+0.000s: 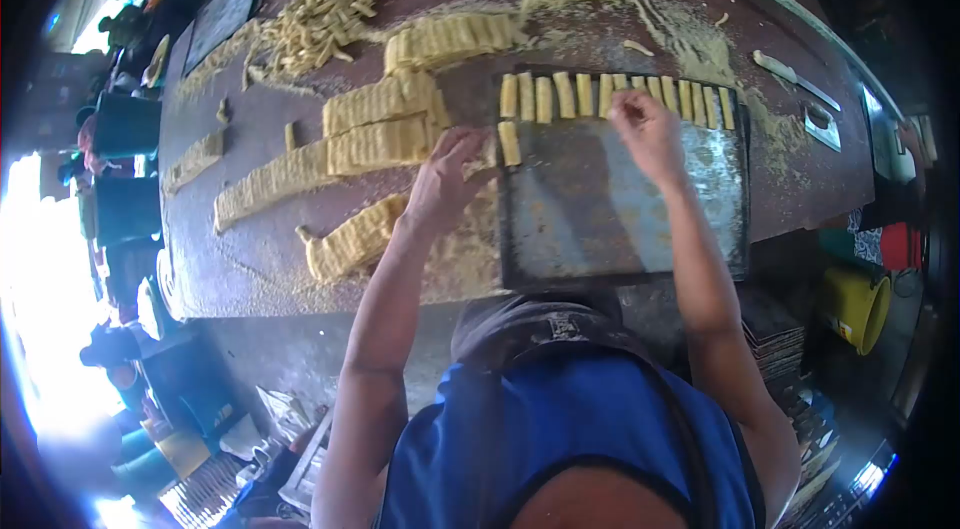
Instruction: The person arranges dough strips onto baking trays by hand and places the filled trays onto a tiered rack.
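A dark metal tray [600, 214] lies on the table before me, with a row of pale dough sticks [564, 95] along its far edge and a single stick [510, 143] below the row's left end. Over the row, my right hand [645, 129] has its fingers bent together; whether anything is between them is hidden. My left hand [450, 164] is beside the tray's left edge, at the right end of the stacked rows of dough sticks [375, 144]. Its fingers are drawn together, and what they hold, if anything, cannot be made out.
Loose dough pieces [320, 24] are heaped at the back left. A knife [795, 79] and a metal scraper [822, 127] lie to the right. Crumbs cover parts of the brown table [270, 274]. A yellow bucket [858, 309] stands beyond the table's right side.
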Motion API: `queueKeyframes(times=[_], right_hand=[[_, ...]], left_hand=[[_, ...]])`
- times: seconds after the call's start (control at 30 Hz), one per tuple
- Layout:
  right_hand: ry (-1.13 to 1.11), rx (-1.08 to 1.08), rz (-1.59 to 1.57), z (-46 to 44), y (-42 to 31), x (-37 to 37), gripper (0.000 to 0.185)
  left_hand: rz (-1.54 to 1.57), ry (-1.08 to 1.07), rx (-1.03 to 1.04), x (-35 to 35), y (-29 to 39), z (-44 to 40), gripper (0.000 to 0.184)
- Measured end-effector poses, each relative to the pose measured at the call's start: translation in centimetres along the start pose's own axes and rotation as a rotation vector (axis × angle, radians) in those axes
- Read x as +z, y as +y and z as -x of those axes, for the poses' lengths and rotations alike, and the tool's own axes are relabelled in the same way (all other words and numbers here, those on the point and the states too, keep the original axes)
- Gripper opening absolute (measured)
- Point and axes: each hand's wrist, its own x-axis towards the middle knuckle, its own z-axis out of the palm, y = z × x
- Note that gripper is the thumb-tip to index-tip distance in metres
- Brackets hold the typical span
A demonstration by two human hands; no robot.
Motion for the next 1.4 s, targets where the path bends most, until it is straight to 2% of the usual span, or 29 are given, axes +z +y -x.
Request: queueKeyframes(times=[0.03, 0.07, 0.1, 0.13, 0.17, 0.2, 0.23, 0.27, 0.3, 0.37, 0.4, 0.5, 0.57, 0.63, 0.77, 0.8, 0.83, 0.93, 1.0, 1.03, 1.07, 1.1, 1.17, 1.2, 1.27, 1.33, 1.37, 1.4], right_hand=[[-0.113, 0.042, -0.068, 1.3, -0.1, 3.2, 0.024], [-0.221, 0.086, -0.131, 2.6, -0.7, 6.4, 0.027], [-0.384, 0.212, -0.026, 4.1, -3.8, 9.1, 0.032], [-0.440, 0.121, -0.131, 5.6, -2.5, 13.3, 0.037], [-0.573, 0.216, -0.042, 6.5, -5.4, 15.7, 0.038], [-0.617, 0.222, 0.056, 7.1, -7.9, 18.1, 0.039], [-0.626, 0.346, 0.075, 7.7, -8.8, 20.8, 0.042], [-0.572, 0.398, 0.092, 8.2, -7.4, 24.2, 0.037], [-0.558, 0.401, 0.110, 8.7, -6.8, 26.4, 0.037], [-0.297, 0.311, 0.111, 8.9, -7.2, 28.6, 0.035], [-0.304, 0.487, -0.040, 9.0, -7.7, 28.9, 0.035], [-0.334, 0.587, 0.124, 8.5, -6.2, 31.6, 0.032], [-0.299, 0.503, 0.163, 9.0, -8.6, 31.1, 0.026], [-0.416, 0.356, 0.227, 9.2, -9.7, 30.8, 0.029], [-0.403, 0.522, -0.047, 9.6, -10.9, 29.7, 0.036], [-0.443, 0.470, 0.008, 9.5, -10.0, 29.7, 0.036], [-0.511, 0.428, 0.101, 9.5, -12.6, 28.3, 0.040], [-0.490, 0.360, 0.066, 8.7, -10.2, 27.7, 0.043], [-0.589, 0.636, -0.334, 7.3, -8.2, 26.5, 0.045], [-0.602, 0.624, -0.340, 6.7, -9.7, 24.3, 0.045], [-0.569, 0.551, -0.342, 6.7, -12.9, 20.5, 0.045], [-0.535, 0.481, -0.345, 6.5, -14.0, 17.5, 0.046], [-0.454, 0.381, -0.229, 4.0, -8.5, 14.5, 0.042], [-0.380, 0.447, -0.119, 3.0, -7.1, 12.8, 0.039], [-0.308, 0.511, -0.016, 1.3, -5.5, 11.2, 0.036], [-0.333, 0.381, 0.293, 0.5, -4.2, 11.0, 0.031], [-0.251, 0.221, 0.502, 0.5, -3.8, 11.4, 0.040], [-0.241, 0.235, 0.511, 0.5, -3.2, 11.4, 0.042]], left_hand=[[-0.002, 0.005, 0.003, -1.5, -0.7, 1.1, 0.052], [-0.030, 0.012, -0.088, -3.4, -1.7, 2.3, 0.055], [-0.053, 0.015, -0.173, -5.2, -2.9, 3.5, 0.058], [-0.091, -0.049, -0.188, -6.8, -5.9, 5.0, 0.072], [-0.081, -0.047, -0.169, -8.1, -7.1, 6.4, 0.072], [-0.242, -0.104, -0.160, -9.3, -8.0, 8.2, 0.080], [-0.400, -0.158, -0.153, -10.0, -8.7, 9.6, 0.087], [-0.394, -0.258, -0.247, -10.3, -8.8, 10.5, 0.100], [-0.378, -0.254, -0.231, -10.1, -9.0, 11.4, 0.100], [-0.315, -0.206, -0.204, -8.9, -9.4, 12.3, 0.109], [-0.280, -0.176, -0.207, -8.5, -9.7, 12.6, 0.104], [-0.214, -0.062, -0.163, -8.0, -10.1, 13.3, 0.097], [-0.163, -0.024, -0.134, -7.7, -10.8, 13.6, 0.094], [-0.151, 0.059, -0.056, -7.3, -11.3, 13.9, 0.092], [-0.125, 0.114, -0.021, -7.2, -11.6, 14.3, 0.089], [-0.122, 0.122, 0.001, -7.3, -11.5, 14.4, 0.090], [-0.121, 0.127, 0.006, -7.4, -11.1, 14.3, 0.090], [-0.133, 0.083, -0.038, -7.3, -10.9, 14.1, 0.093], [-0.172, 0.136, -0.053, -7.7, -9.1, 14.2, 0.092], [-0.202, 0.177, -0.062, -8.0, -8.0, 13.9, 0.090], [-0.257, 0.268, -0.033, -7.8, -6.7, 13.6, 0.077], [-0.272, 0.266, -0.040, -7.4, -5.9, 13.3, 0.077], [-0.125, 0.230, -0.105, -6.5, -4.4, 12.6, 0.067], [-0.087, 0.204, -0.092, -5.9, -3.1, 12.0, 0.055], [-0.080, 0.183, -0.074, -3.7, -1.9, 10.5, 0.053], [-0.094, 0.146, -0.032, -1.8, -0.3, 8.9, 0.046], [-0.094, 0.142, -0.036, -1.0, 0.3, 7.9, 0.046], [-0.049, 0.096, -0.058, -0.4, 0.7, 6.9, 0.049]])
